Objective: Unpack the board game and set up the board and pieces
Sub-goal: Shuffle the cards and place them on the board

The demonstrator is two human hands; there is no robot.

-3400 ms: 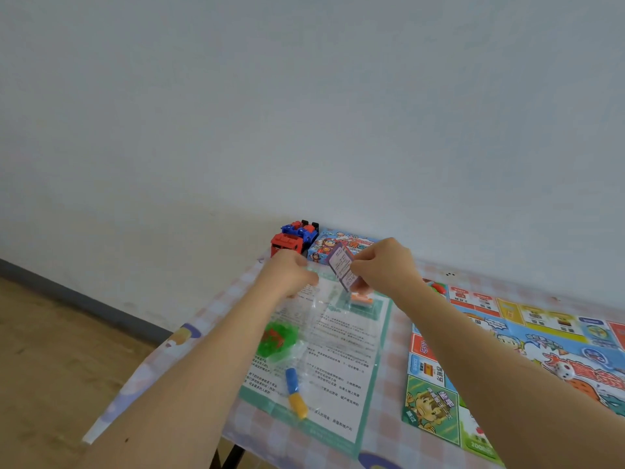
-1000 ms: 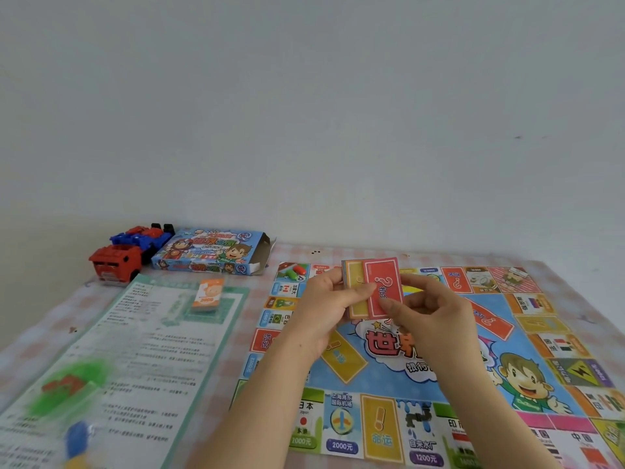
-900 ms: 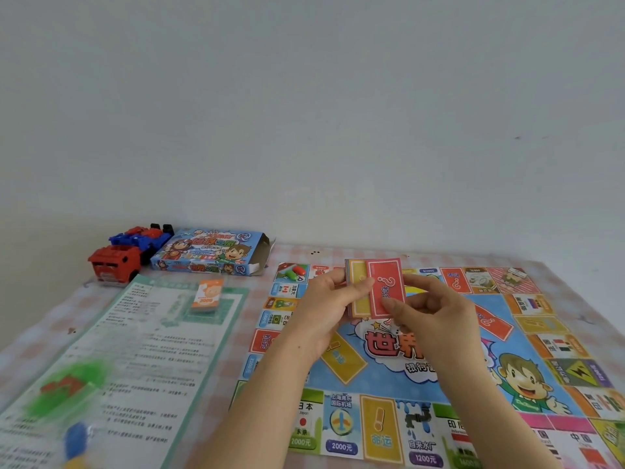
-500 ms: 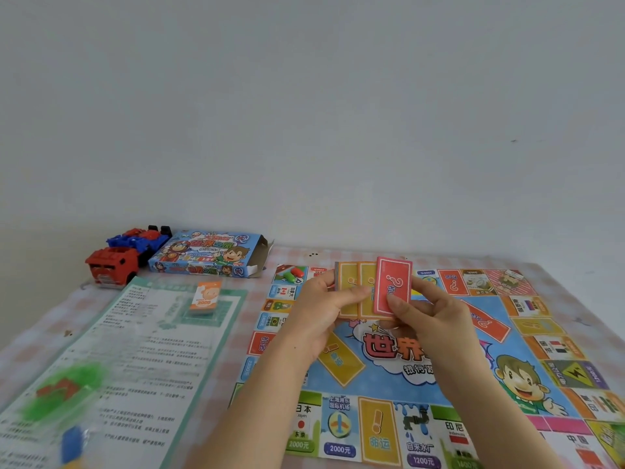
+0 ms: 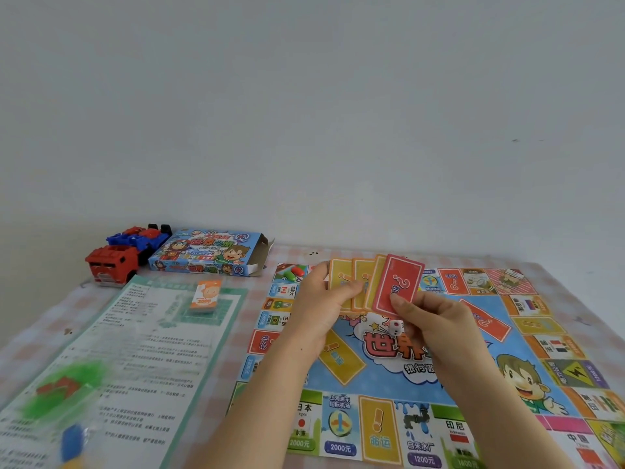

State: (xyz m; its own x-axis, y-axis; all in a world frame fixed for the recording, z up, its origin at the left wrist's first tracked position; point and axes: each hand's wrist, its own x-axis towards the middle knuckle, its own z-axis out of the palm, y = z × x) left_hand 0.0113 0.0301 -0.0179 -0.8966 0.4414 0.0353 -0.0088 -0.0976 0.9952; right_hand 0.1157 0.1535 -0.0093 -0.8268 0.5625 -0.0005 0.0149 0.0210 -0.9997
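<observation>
While both are raised above the game board (image 5: 558, 346), the left grip (image 5: 318, 313) is closed on a fan of yellow cards (image 5: 340, 275), thumb laid across their faces and fingers behind. The right grip (image 5: 439, 323) pinches one red card (image 5: 400, 282), marked with a question mark, by its lower edge, thumb in front. The red card overlaps the right end of the fan and is tilted slightly to the right. A small white die (image 5: 395, 327) shows just below the red card, beside the right fingers; whether it is held or lies on the board cannot be told. The board lies flat and unfolded on the right part of the surface (image 5: 50, 319), which is covered in pale pink check. To the left of the board lies a printed instruction sheet (image 5: 152, 350), bearing a small orange card stack (image 5: 204, 296) near its far end and a blurred clear bag of green and red pieces (image 5: 64, 387) at its near end. At the far edge lies the open game box (image 5: 209, 253), with a red toy truck (image 5: 111, 264) and a blue toy truck (image 5: 138, 236) just beside it. A plain pale wall (image 5: 304, 113) stands behind.
</observation>
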